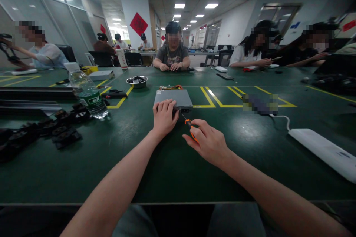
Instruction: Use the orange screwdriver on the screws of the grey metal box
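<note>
A grey metal computer power supply [178, 97] lies flat on the green table, its socket side toward me and a bundle of coloured wires at its far edge. My left hand [164, 116] grips its near left part, fingers over the top and thumb against the near side. An orange and black screwdriver [190, 126] is held in my right hand [210, 140], closed round the handle. The shaft points up and left to the near side of the power supply, just right of my left thumb. Whether the tip touches a screw is too small to tell.
Left stand a water bottle [90, 96] and a steel bowl [137, 81] of small dark parts. Black parts [63, 129] lie nearer. On the right are a white power bank [322, 150] with its cable and a blurred dark object [260, 104]. A person [172, 52] sits opposite.
</note>
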Demonstrator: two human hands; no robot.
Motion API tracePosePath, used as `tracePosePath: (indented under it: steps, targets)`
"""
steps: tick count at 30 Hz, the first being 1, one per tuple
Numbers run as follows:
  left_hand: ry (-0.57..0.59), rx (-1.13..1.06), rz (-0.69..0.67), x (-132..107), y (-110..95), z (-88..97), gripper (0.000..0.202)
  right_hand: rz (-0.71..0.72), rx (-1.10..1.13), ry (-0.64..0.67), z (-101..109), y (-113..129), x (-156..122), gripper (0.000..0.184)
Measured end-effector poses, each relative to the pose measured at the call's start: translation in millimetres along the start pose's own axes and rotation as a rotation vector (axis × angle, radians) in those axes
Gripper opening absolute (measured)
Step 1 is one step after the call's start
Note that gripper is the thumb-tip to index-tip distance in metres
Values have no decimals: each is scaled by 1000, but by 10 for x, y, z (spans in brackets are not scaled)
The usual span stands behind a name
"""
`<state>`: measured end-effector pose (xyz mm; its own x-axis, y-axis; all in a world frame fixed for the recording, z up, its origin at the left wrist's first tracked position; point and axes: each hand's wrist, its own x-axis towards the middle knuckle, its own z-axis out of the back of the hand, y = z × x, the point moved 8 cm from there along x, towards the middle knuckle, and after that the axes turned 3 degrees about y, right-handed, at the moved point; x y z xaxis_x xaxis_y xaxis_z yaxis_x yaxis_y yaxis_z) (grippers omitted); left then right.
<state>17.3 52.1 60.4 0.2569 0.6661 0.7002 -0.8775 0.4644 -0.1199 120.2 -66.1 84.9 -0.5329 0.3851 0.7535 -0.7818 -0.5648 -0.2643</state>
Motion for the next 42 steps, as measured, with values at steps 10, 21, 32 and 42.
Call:
tracePosePath:
  steps: [10,21,32,42]
  targets:
    - [-2,5,-8,-1,-9,11,33,-3,7,44,-36,3,-12,9]
    - [3,-4,-3,-2,-6,19,33,-5,-27,15,38,7,14,8]
    - [4,-16,-2,-3,-7,16,33,21,-12,40,-5,24,-16,13]
    - [1,-10,9,-1,-2,13,33,64,-43,49,-17,64,-26,13]
